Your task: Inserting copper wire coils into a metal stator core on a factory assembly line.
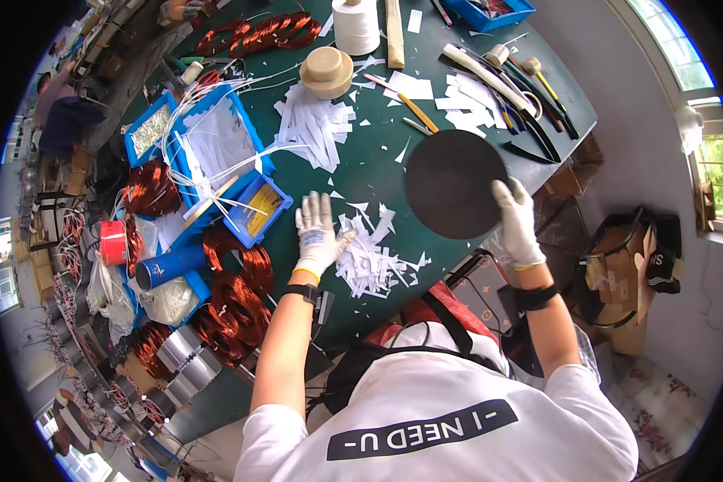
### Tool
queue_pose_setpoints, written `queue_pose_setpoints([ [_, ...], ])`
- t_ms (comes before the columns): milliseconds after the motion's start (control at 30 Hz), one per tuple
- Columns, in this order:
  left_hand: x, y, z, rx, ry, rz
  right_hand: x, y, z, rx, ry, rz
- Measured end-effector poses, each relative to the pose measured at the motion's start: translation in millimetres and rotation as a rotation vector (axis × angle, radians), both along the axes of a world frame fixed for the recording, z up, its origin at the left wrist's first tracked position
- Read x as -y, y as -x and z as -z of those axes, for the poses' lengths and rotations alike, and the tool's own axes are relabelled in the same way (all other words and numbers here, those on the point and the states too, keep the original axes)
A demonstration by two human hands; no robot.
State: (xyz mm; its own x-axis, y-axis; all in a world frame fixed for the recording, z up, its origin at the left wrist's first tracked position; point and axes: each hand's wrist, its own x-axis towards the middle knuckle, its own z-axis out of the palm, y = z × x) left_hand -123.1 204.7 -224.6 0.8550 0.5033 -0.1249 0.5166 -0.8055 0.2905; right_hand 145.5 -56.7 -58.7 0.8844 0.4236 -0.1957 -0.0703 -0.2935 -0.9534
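Note:
My left hand (319,234), in a white glove, lies with its fingers stretched out on the green tabletop (297,181). Beside its thumb is a heap of small white paper scraps (368,263). On the right, my gloved right hand (519,225) grips the edge of a flat black round disc (455,185); its fingers are partly hidden at the rim. Whether the disc rests on the table or is held above it, I cannot tell. Farther back lies a pile of longer white paper strips (317,128), with a round beige stepped block (326,73) at its far edge.
Blue bins (249,132) with paper and small parts stand at the left, near copper wire coils (237,305) and a blue cylinder (170,267). A white thread spool (356,28) is at the back. Hand tools (530,88) lie back right, near the table's edge.

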Motion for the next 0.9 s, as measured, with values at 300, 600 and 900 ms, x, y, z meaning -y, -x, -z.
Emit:
queue_pose_setpoints([
  [300, 7.1, -137.0, -11.8, 0.175, 0.075, 0.161, 91.4, -3.4, 100.2, -0.963, -0.416, 0.249],
  [600, -20.8, -221.4, -7.8, -0.089, -0.125, 0.239, 47.8, 6.6, 167.1, -1.213, -0.664, 0.406],
  [900, 1.7, -208.7, -28.0, -0.118, -0.030, 0.571, 12.1, -27.7, 170.5, -1.210, -0.685, 0.479],
])
